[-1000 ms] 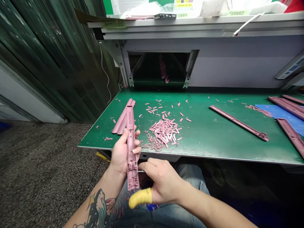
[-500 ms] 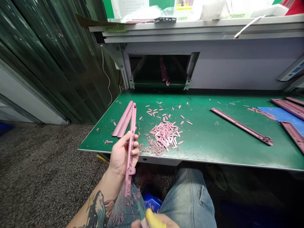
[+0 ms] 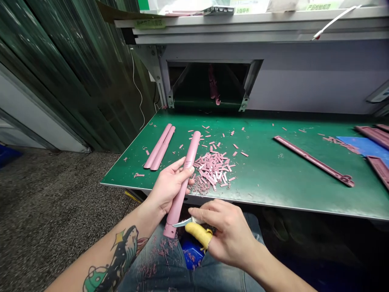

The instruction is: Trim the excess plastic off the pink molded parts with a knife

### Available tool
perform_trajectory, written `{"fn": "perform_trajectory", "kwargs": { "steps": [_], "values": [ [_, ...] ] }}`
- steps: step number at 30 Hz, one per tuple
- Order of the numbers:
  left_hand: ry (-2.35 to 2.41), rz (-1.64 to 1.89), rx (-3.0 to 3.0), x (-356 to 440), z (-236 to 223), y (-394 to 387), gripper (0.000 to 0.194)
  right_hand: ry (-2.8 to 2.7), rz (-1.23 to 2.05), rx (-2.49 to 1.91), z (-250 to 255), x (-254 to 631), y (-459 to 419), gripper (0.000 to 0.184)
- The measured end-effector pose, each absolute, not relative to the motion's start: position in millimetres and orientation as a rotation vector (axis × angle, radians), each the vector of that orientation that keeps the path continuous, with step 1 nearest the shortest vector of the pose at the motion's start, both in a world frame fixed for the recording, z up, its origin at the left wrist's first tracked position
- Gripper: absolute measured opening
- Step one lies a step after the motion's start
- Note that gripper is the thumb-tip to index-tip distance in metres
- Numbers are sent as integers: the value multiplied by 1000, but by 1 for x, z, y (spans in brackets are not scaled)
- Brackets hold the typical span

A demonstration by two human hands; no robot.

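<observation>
My left hand (image 3: 167,188) grips a long pink plastic housing (image 3: 183,180), its smooth side up and its lower end tilted toward my lap. My right hand (image 3: 228,235) is shut on a small knife with a bright blade (image 3: 182,223), whose edge lies against the housing's lower part. A yellow finger cot (image 3: 198,234) covers one right-hand finger, and the knife's handle is mostly hidden by that hand. Beyond my left hand, a pile of pink plastic scraps (image 3: 212,168) lies on the bench. Two pink bars (image 3: 159,147) rest side by side to its left.
The green-topped workbench (image 3: 258,162) has its front edge just past my hands. Long ribbed pink parts (image 3: 314,161) and a blue sheet (image 3: 363,145) lie to the right. A dark chute opening (image 3: 209,83) is in the back panel, and a blue container (image 3: 191,254) sits between my knees.
The housing has rotated from edge-on to smooth side up and moved toward the bench's middle. My right hand has risen from the bottom of the view, bringing the knife against the housing.
</observation>
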State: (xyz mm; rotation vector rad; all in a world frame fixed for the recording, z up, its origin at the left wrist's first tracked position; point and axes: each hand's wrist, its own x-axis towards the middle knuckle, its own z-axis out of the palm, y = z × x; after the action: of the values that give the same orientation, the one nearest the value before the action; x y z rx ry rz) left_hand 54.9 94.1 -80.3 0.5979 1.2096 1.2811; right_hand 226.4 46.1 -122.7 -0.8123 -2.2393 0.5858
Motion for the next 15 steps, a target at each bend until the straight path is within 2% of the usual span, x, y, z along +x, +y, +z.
{"fn": "perform_trajectory", "kwargs": {
  "steps": [2,4,8,10,12,15],
  "values": [
    [1226,1295,601,55,-81,96,54,-2110,494,-832,-127,227,46,27],
    [1224,1321,604,57,-83,100,58,-1870,544,-897,-130,222,47,32],
    [1178,1383,581,81,-90,115,55,-1440,1263,-948,-128,205,65,28],
    [1141,1394,571,102,-96,121,48,-1343,1474,-944,-126,209,85,30],
    [1085,1375,599,120,-104,122,48,-1333,1434,-1115,-125,233,108,31],
    [1022,1316,714,124,-118,111,63,-1507,1082,-1627,-124,301,140,30]
  ]
}}
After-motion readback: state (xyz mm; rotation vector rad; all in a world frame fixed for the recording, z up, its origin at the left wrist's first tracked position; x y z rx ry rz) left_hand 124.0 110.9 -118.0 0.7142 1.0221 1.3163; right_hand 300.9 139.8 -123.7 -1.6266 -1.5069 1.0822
